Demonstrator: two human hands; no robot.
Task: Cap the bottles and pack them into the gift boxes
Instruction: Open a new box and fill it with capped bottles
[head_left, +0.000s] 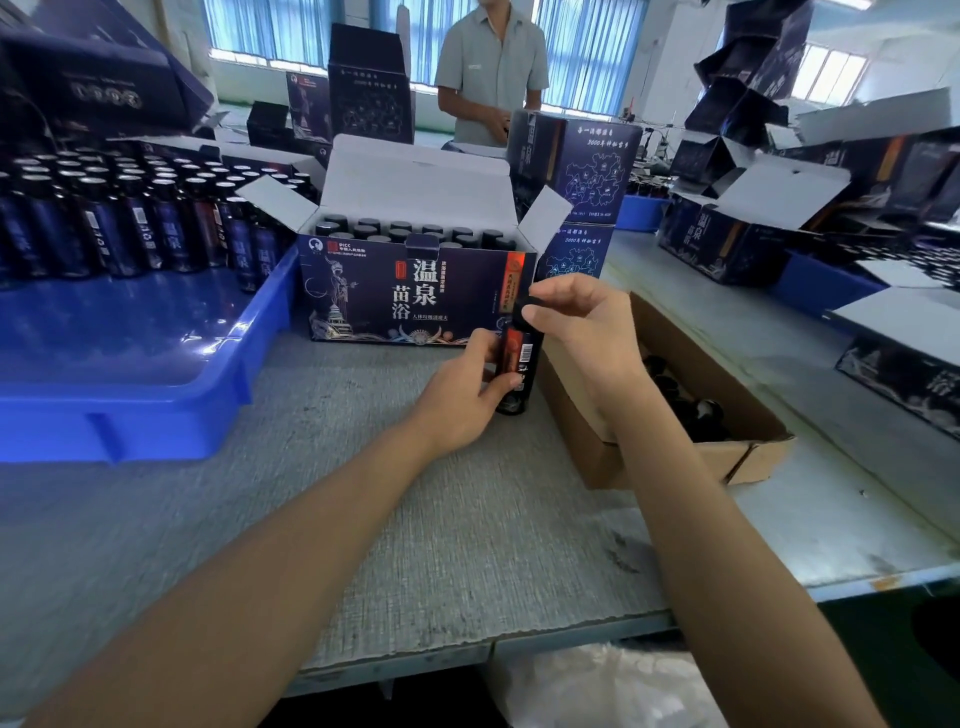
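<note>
Two bare hands hold one dark bottle (519, 358) upright above the table (415, 493), just in front of the open gift box (410, 291). The left hand (462, 395) wraps its fingers around the bottle's lower body; the right hand (582, 322) pinches the black cap (521, 309) at its top, hiding whether the cap is seated. The cardboard box (675, 415) beside it holds dark items, partly hidden by the right forearm. The blue tray (156, 374) of bottles is cut off at left.
</note>
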